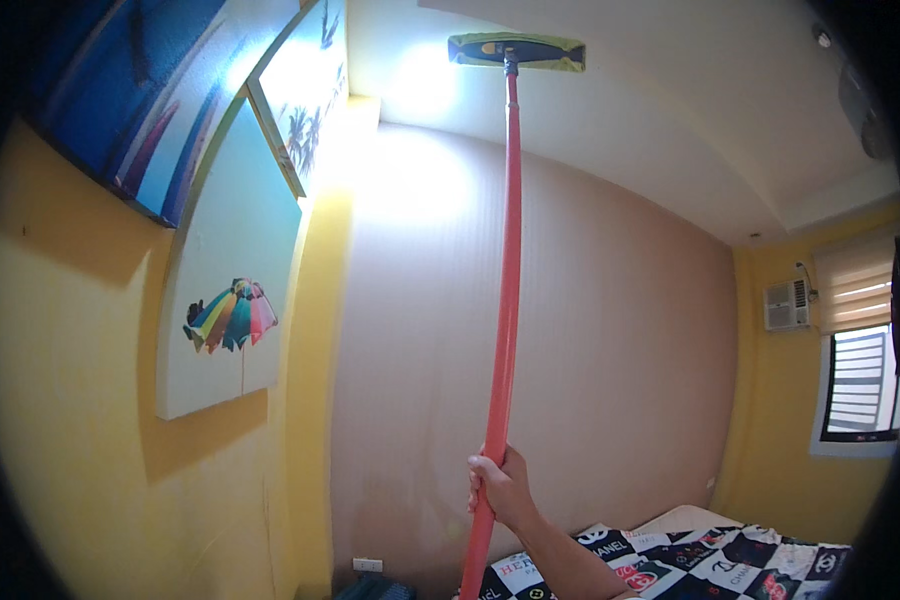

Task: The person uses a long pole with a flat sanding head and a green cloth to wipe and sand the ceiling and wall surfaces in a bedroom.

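My right hand (502,487) is wrapped around the red pole (508,300) of a flat mop, with the forearm coming in from the lower right. The pole rises nearly upright through the middle of the view, and its lower end runs out of the bottom edge. At the top, the mop head (480,48) is a dark plate with a yellow-green cloth pad around it. It is held up at the white ceiling (650,110); whether the pad touches the ceiling I cannot tell. My left hand is out of view.
Canvas pictures, one with a colourful umbrella (232,318), hang on the yellow left wall (80,330). Below right is a bed with a black-and-white patterned cover (690,565). An air conditioner (787,305) and a window (860,380) are at the far right. A wall outlet (367,565) sits low.
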Demonstrator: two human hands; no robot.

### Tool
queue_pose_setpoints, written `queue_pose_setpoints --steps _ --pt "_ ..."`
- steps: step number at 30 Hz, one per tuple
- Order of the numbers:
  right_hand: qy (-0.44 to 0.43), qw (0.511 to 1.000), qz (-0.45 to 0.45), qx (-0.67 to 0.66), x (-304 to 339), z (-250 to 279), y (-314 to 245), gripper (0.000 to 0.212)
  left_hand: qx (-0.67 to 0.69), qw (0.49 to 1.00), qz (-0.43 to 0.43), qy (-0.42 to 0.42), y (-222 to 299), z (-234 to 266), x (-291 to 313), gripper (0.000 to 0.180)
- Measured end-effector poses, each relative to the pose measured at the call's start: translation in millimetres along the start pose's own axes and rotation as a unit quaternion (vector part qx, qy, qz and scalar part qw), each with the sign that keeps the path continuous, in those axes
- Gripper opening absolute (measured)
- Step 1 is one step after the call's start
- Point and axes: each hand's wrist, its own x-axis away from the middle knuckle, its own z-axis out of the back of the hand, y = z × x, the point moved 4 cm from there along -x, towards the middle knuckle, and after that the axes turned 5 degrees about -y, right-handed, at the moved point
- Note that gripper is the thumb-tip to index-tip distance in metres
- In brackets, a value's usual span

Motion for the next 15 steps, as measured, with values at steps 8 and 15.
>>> queue_pose_setpoints --steps 8,15 --pt "-0.153 0.939 -0.056 -0.304 40 16 34 0.017 0.228 0.892 0.227 -0.316 -11 -13 42 0.055" --pt "0.011 0.974 -0.083 -0.211 36 33 61 0.039 0.069 0.996 0.044 -0.026 -25 -20 53 0.027"
